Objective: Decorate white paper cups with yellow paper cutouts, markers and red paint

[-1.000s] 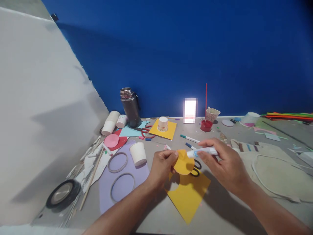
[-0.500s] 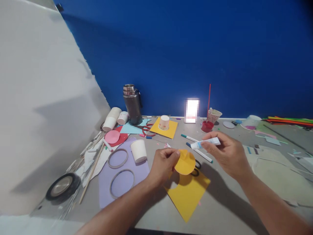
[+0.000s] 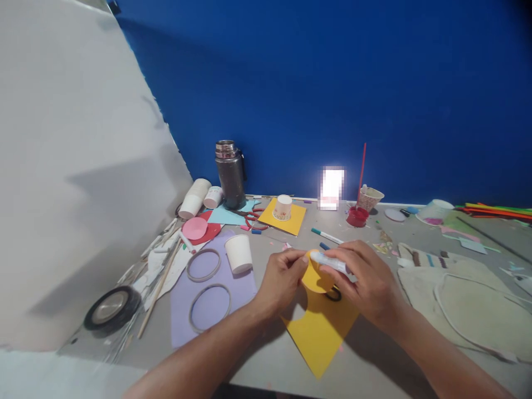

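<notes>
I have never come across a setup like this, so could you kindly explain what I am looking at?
Certainly. There is no machine here, only a person's two bare hands, seen from a camera worn on the person's head, looking forward and down. The left hand pinches a yellow paper disc between its fingers. The right hand holds a slim white tube, its tip over the disc's upper part; whether they touch is hard to tell. On the grey table lie a yellow paper sheet and a lilac paper sheet, with a plain white paper cup and, farther back, a dark grey metal flask.
</notes>
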A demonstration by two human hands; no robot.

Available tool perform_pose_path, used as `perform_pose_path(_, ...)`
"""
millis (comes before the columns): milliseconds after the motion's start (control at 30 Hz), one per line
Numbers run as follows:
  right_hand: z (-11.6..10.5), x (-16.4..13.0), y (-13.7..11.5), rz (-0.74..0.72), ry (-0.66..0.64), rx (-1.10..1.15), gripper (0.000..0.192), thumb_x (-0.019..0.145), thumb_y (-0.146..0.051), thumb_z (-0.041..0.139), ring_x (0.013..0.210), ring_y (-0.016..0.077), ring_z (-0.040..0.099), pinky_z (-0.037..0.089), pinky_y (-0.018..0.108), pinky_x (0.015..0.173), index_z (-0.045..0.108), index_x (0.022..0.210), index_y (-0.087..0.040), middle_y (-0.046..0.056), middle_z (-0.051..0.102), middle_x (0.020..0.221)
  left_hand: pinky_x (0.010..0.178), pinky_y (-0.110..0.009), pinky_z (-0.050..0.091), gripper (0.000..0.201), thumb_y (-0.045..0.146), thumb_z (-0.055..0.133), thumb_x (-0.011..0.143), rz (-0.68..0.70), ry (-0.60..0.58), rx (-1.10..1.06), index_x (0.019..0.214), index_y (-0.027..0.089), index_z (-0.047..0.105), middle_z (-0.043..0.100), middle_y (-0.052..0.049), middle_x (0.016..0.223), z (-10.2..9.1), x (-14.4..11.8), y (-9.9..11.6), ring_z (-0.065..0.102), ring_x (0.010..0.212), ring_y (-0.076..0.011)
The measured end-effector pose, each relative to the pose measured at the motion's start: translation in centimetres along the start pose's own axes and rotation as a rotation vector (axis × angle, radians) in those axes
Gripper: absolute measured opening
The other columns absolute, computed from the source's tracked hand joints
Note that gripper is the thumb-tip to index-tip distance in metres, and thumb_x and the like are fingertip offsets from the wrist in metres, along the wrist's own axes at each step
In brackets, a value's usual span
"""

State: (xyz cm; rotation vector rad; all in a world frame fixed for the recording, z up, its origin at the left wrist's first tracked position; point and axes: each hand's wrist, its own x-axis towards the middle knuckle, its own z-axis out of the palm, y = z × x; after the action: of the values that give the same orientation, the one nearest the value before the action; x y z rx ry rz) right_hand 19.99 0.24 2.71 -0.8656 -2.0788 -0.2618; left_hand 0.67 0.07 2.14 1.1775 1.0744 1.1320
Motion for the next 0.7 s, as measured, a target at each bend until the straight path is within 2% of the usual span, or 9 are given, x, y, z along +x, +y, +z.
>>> perform_pose_path(167, -0.04, -0.24, -0.11, -0.002, -0.005, -0.002, 0.014, 0.101, -0.023, 0.063, 0.091, 0.0234, 0.068, 0.058, 0.036, 0.079, 0.068, 0.114, -0.021, 0.009, 0.069, 0.097, 0.058, -0.025, 0.040, 0.019, 0.034, 0.073, 0.078, 0.007, 0.009, -0.029, 0.074, 0.017, 0.082, 0.059, -0.005, 0.073, 0.12, -0.13, 0.25, 0.051, 0.067, -0.0148)
perform_pose_path(267, -0.14, -0.28, -0.19, -0.016, -0.003, 0.000, 0.013, 0.101, -0.021, 0.063, 0.091, 0.0228, 0.067, 0.058, 0.035, 0.078, 0.067, 0.114, -0.020, 0.009, 0.068, 0.096, 0.058, -0.025, 0.042, 0.018, 0.031, 0.073, 0.077, 0.004, 0.030, -0.041, 0.069, 0.017, 0.080, 0.064, -0.007, 0.081, 0.22, -0.26, 0.46, 0.053, 0.069, -0.0151)
perform_pose_path(367, -0.25, -0.31, -0.37, -0.023, 0.004, -0.018, 0.013, 0.101, -0.021, 0.063, 0.091, 0.0225, 0.067, 0.058, 0.035, 0.079, 0.068, 0.113, -0.020, 0.009, 0.068, 0.096, 0.058, -0.024, 0.044, 0.018, 0.030, 0.071, 0.077, -0.008, 0.028, -0.074, 0.077, 0.016, 0.083, 0.069, -0.009, 0.088, 0.31, -0.31, 0.48, 0.057, 0.071, -0.0154)
perform_pose_path(567, -0.19, -0.59, -0.65, -0.024, 0.004, -0.027, 0.020, 0.101, -0.015, 0.060, 0.088, 0.0215, 0.066, 0.057, 0.035, 0.077, 0.069, 0.117, -0.024, 0.008, 0.069, 0.098, 0.056, -0.024, 0.045, 0.027, 0.036, 0.075, 0.077, -0.072, 0.007, -0.136, 0.089, 0.014, 0.086, 0.065, -0.005, 0.069, 0.27, -0.21, 0.17, 0.057, 0.060, -0.0142)
perform_pose_path(700, 0.28, -0.87, -0.78, 0.039, 0.075, -0.012, 0.016, 0.101, -0.021, 0.063, 0.088, 0.0222, 0.067, 0.058, 0.036, 0.077, 0.069, 0.116, -0.023, 0.008, 0.069, 0.096, 0.056, -0.025, 0.044, 0.028, 0.039, 0.073, 0.078, -0.037, -0.005, -0.099, 0.088, 0.016, 0.086, 0.062, -0.004, 0.065, 0.23, -0.24, 0.18, 0.057, 0.060, -0.0147)
